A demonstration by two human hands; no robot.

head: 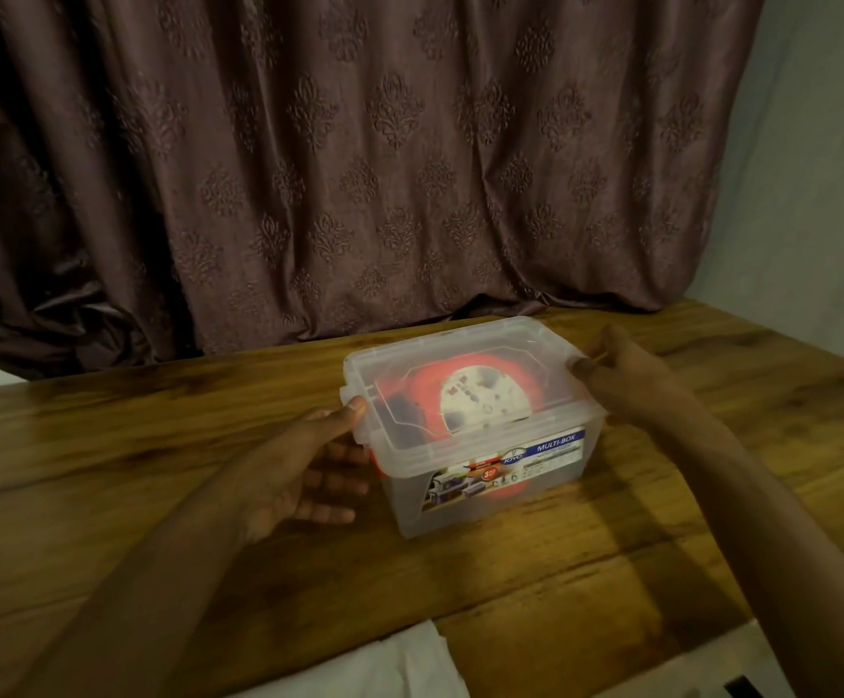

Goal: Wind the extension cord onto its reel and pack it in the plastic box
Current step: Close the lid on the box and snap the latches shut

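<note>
Box [490, 476]: lidded, on our table [108, 445], reel [465, 400] inside.
Left hand [304, 471]: thumb on lid, fingers curled around left end.
Right hand [616, 370]: pinches right latch.
Behind: curtain [359, 168].

Head-worn view, down over table [108, 445]

The clear plastic box [465, 488] sits upright on the wooden table with its transparent lid [460, 385] on top. A printed "MULTI-BOX" label [510, 468] covers its near wall. Inside lies the orange extension cord reel [480, 395], flat, its white socket face [485, 398] turned up beneath the lid.
</note>
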